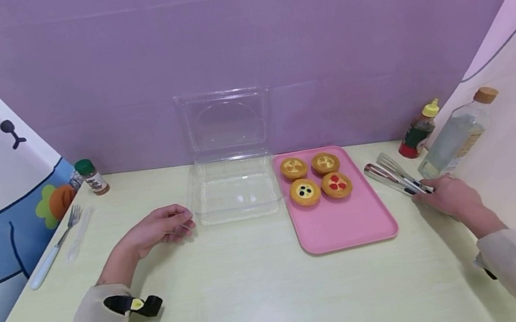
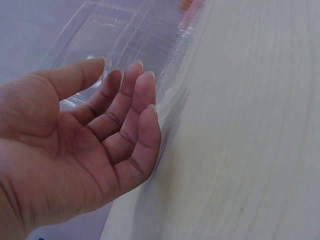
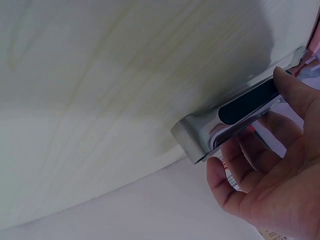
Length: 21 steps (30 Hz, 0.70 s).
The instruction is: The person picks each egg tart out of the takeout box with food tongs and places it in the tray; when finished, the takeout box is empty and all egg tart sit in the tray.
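A pair of metal tongs (image 1: 391, 175) with dark grip pads lies at a slant right of the pink tray. My right hand (image 1: 451, 197) pinches its near end, the thumb on one arm and the fingers on the other side, as the right wrist view shows of the tongs (image 3: 235, 112). Beside the near left corner of a clear plastic clamshell box (image 1: 237, 186), its lid raised, my left hand (image 1: 161, 229) hovers with loosely bent fingers and holds nothing. Several egg tarts (image 1: 305, 192) sit at the back of the pink tray (image 1: 346, 225), one topped with red pieces, another with dark dots.
At the back right stand a yellow-capped sauce bottle (image 1: 417, 130) and a big clear bottle (image 1: 457, 133) with a brown cap, close to the right hand. On the left are a green-capped spice jar (image 1: 92, 176), a fork (image 1: 57, 247) and a clear plastic utensil (image 1: 80, 235).
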### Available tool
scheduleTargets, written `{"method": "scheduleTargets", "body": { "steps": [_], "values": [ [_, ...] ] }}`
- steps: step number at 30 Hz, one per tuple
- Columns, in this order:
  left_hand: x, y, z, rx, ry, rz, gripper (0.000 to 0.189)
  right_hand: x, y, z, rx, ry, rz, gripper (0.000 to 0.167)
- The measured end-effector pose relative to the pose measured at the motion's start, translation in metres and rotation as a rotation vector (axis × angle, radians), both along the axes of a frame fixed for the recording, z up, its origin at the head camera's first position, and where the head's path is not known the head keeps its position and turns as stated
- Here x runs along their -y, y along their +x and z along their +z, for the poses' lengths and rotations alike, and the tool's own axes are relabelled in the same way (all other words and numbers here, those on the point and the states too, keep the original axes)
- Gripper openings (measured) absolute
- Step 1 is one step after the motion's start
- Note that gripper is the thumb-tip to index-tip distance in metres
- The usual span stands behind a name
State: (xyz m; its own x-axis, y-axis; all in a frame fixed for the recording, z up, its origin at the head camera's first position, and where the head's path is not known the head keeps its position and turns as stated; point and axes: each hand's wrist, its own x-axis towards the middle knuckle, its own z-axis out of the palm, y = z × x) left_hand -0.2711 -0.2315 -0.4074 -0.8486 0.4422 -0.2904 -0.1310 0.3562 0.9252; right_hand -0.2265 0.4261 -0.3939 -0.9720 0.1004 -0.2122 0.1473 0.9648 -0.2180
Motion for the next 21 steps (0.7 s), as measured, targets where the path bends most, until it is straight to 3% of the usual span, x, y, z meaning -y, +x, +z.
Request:
{"method": "scheduleTargets", "body": {
  "steps": [15, 21],
  "values": [
    [0.0008, -0.0005, -0.0007, 0.003, 0.005, -0.004, 0.044, -0.0034, -0.0008, -0.0042, -0.032, 0.021, 0.021, 0.073],
    [0.0057, -0.0002, -0.0011, 0.001, -0.015, -0.021, 0.050, -0.0051, 0.0009, -0.0035, -0.081, 0.057, 0.037, 0.084]
  ]
}}
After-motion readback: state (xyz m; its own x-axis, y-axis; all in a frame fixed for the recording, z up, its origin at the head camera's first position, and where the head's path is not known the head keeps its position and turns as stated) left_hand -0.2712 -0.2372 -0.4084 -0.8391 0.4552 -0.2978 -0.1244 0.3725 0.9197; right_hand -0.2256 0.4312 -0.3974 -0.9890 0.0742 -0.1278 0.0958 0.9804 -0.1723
